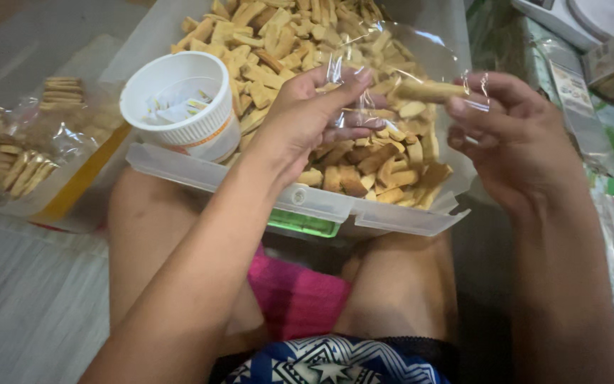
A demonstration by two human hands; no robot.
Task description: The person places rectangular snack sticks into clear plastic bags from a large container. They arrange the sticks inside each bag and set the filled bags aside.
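a: what's in the clear tub (392, 217)?
b: heaped biscuit sticks (278, 35), with a white cup (182, 107) of small packets at its near-left corner.
a: the hands?
b: above the tub, left hand (307, 117) and right hand (513, 142) both pinch a clear bag (421, 60) holding one stick (428, 90).

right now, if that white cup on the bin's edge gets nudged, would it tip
Probably. The white cup looks light, holding only a few small packets, and it sits tilted on the clear bin's rim. The left hand is close enough to bump it.
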